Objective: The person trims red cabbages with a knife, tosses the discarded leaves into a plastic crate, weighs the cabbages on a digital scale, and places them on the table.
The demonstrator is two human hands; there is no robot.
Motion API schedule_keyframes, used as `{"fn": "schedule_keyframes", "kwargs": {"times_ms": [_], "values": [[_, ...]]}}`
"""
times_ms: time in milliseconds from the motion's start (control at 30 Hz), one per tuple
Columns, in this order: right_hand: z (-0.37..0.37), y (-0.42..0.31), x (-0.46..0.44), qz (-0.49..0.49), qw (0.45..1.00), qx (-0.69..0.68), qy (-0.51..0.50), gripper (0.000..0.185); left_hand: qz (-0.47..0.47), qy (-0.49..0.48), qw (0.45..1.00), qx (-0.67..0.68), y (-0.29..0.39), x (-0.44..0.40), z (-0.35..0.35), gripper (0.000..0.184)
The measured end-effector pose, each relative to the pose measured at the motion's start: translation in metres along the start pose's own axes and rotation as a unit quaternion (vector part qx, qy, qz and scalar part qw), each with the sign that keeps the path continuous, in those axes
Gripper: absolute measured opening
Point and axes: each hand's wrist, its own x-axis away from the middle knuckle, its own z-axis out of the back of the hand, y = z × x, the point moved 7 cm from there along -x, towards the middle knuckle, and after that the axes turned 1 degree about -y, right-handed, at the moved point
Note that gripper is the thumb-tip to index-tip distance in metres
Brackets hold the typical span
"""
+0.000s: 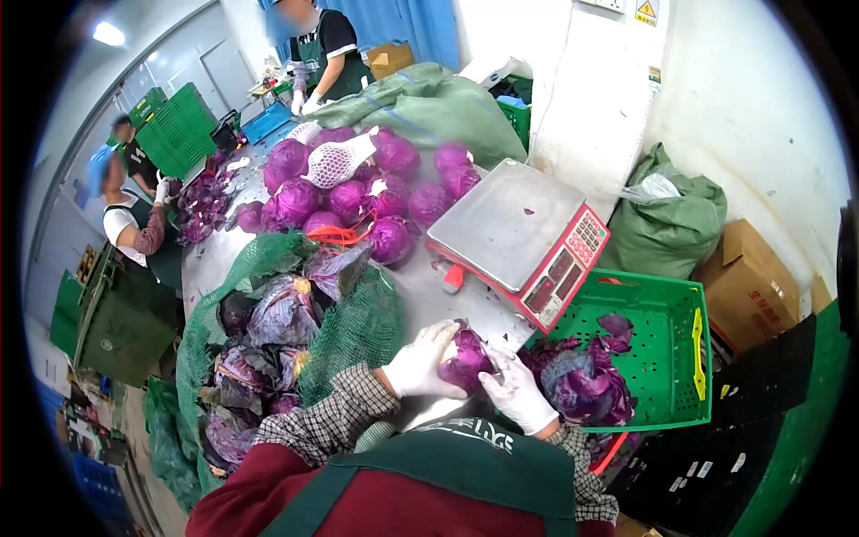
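Note:
A red cabbage point(466, 362) sits between my two white-gloved hands at the near edge of the metal table. My left hand point(424, 362) wraps its left side. Against the right side presses my right hand point(519, 391), fingers curved and thumb at the top. Left of my hands, a green mesh sack point(356, 336) lies opened around several cabbages point(284, 313) with loose, dull outer leaves. To the right stands a green crate point(667, 358) with stripped purple leaves point(586, 380) heaped at its left end.
A digital scale point(501, 224) stands beyond my hands, near a red-handled tool point(454, 278). Peeled cabbages point(358, 192) are piled farther back, one in a white foam net point(336, 163). A green sack point(429, 103) lies behind them. Co-workers point(327, 54) stand at the far end and left side.

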Motion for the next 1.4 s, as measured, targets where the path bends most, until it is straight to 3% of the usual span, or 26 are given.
{"fn": "schedule_keyframes", "kwargs": {"times_ms": [133, 233, 267, 367, 400, 500, 533, 633, 767, 800, 900, 933, 1033, 1067, 1133, 1200, 1233, 1267, 1300, 1367, 1400], "values": [[-0.007, 0.020, -0.006, 0.032, 0.996, 0.065, -0.052, 0.033, -0.017, -0.026, 0.999, 0.023, -0.009, -0.007, -0.003, 0.116], [-0.022, 0.062, 0.004, -0.174, 0.964, -0.174, -0.096, 0.033, -0.010, -0.031, 0.998, 0.054, -0.013, -0.013, 0.002, 0.116], [-0.019, 0.048, 0.001, -0.168, 0.953, -0.246, -0.061, 0.036, -0.019, -0.025, 0.998, 0.055, -0.015, -0.016, 0.003, 0.116], [-0.003, 0.032, -0.006, -0.093, 0.992, -0.086, 0.003, 0.038, -0.035, -0.033, 0.997, 0.054, -0.013, -0.019, 0.001, 0.116], [-0.011, 0.038, -0.009, -0.085, 0.972, -0.218, 0.002, 0.039, -0.040, -0.036, 0.998, 0.042, -0.012, -0.019, -0.001, 0.116], [-0.013, 0.042, -0.014, -0.168, 0.966, -0.169, -0.101, 0.035, -0.053, -0.054, 0.996, 0.041, -0.012, -0.022, 0.002, 0.117], [-0.012, 0.040, -0.016, -0.150, 0.970, -0.166, -0.091, 0.029, -0.057, -0.060, 0.995, 0.049, -0.012, -0.023, 0.003, 0.118], [-0.016, 0.052, -0.009, -0.285, 0.922, -0.216, -0.151, 0.031, -0.052, -0.054, 0.995, 0.071, -0.018, -0.024, 0.001, 0.113], [-0.001, 0.034, -0.018, -0.142, 0.978, -0.150, -0.040, 0.033, -0.038, -0.054, 0.995, 0.076, -0.021, -0.028, -0.001, 0.113], [-0.006, 0.037, -0.017, -0.142, 0.966, -0.214, -0.025, 0.036, -0.037, -0.063, 0.994, 0.076, -0.018, -0.028, 0.000, 0.115], [-0.008, 0.038, -0.019, -0.162, 0.973, -0.144, -0.086, 0.034, -0.058, -0.063, 0.994, 0.073, -0.017, -0.027, 0.002, 0.115], [-0.009, 0.035, -0.019, -0.158, 0.965, -0.189, -0.084, 0.033, -0.069, -0.060, 0.993, 0.073, -0.017, -0.026, 0.001, 0.115], [-0.011, 0.037, -0.015, -0.273, 0.934, -0.196, -0.123, 0.029, -0.065, -0.052, 0.993, 0.089, -0.018, -0.028, 0.002, 0.111], [-0.010, 0.037, -0.014, -0.260, 0.940, -0.192, -0.110, 0.025, -0.064, -0.051, 0.992, 0.092, -0.020, -0.031, 0.000, 0.110], [-0.007, 0.031, -0.009, -0.032, 0.994, -0.057, -0.082, 0.022, -0.060, -0.048, 0.992, 0.097, -0.025, -0.036, -0.001, 0.106], [0.003, -0.004, 0.001, 0.193, 0.973, 0.107, -0.064, 0.022, -0.022, -0.067, 0.976, 0.208, -0.027, -0.038, 0.006, 0.100], [0.010, -0.010, 0.008, 0.220, 0.965, 0.128, -0.056, 0.020, -0.003, -0.076, 0.962, 0.263, -0.028, -0.040, 0.009, 0.097], [0.024, 0.012, 0.012, -0.032, 0.997, -0.044, -0.061, 0.019, 0.012, -0.114, 0.916, 0.383, -0.028, -0.043, 0.007, 0.088], [0.027, 0.037, 0.036, -0.282, 0.934, -0.210, -0.060, 0.018, 0.079, -0.047, 0.937, 0.337, -0.047, -0.040, 0.009, 0.084], [0.063, 0.064, 0.069, -0.373, 0.907, -0.195, 0.036, 0.018, 0.094, -0.044, 0.886, 0.453, -0.054, -0.039, 0.006, 0.084], [0.085, 0.100, 0.092, -0.319, 0.938, -0.103, 0.088, 0.019, 0.098, -0.042, 0.887, 0.450, -0.062, -0.041, 0.000, 0.086]]}}
